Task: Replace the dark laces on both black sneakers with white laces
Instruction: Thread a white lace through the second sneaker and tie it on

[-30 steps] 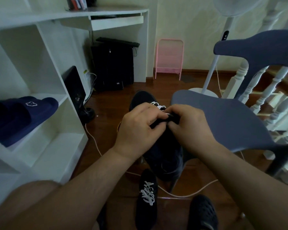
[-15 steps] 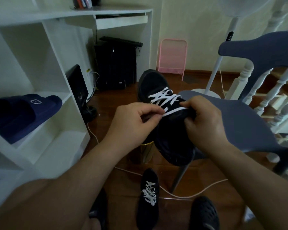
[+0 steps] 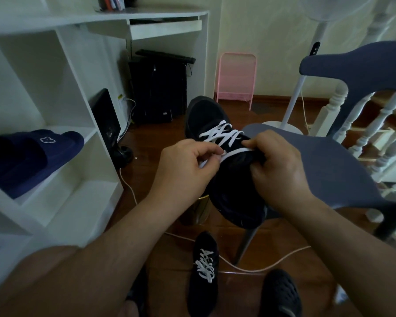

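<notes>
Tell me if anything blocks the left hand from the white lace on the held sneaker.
Nothing visible does: the left hand already pinches the white lace beside the sneaker, which the right hand grips.

Two bare forearms, no sleeves in view up to the near edge of the picture. No watch, ring, bracelet or glove on the left hand (image 3: 181, 170) or the right hand (image 3: 281, 170). Short, unpainted fingernails where visible on the left thumb and forefinger. Bare knee or thigh at the lower left corner, no trouser fabric over it. Dark perforated clog-type shoe (image 3: 280, 294) at the bottom edge, apparently worn on the right foot; attachment to the leg not clearly visible.
</notes>
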### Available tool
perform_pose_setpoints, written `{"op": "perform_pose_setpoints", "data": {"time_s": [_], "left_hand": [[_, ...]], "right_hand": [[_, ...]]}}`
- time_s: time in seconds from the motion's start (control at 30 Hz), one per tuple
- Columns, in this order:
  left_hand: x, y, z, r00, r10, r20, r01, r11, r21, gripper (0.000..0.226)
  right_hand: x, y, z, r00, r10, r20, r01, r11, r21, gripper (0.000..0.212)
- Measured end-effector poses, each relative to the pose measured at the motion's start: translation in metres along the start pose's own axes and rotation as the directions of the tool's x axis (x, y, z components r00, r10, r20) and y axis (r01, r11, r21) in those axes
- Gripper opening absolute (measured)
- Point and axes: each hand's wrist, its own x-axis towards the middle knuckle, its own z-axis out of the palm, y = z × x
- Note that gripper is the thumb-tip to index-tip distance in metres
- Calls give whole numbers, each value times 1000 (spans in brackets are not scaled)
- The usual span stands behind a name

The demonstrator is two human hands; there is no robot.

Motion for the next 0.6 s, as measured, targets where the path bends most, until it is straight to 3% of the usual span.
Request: {"op": "perform_pose_setpoints", "data": {"time_s": [0.1,0.3,0.4,0.5,0.6], "left_hand": [[-1,2,1,1000,-11,24,11,1000,18,14],[0,2,1,997,-60,39,59,998,16,14],[-1,4,1,998,-21,52,18,998,55,15],[-1,4,3,999,25,40,-29,994,101,16],[-2,5,5,1000,18,18,-20,995,103,17]], "right_hand": [[0,-1,-1,1000,-21,14,21,1000,-5,20],[0,-8,1,997,-21,75,24,999,-49,15],[1,-10,2,992,-10,127,18,998,-62,7],[1,-9,4,989,-9,147,16,999,-45,19],[2,-11,5,991,-11,135,13,1000,-17,17]]}}
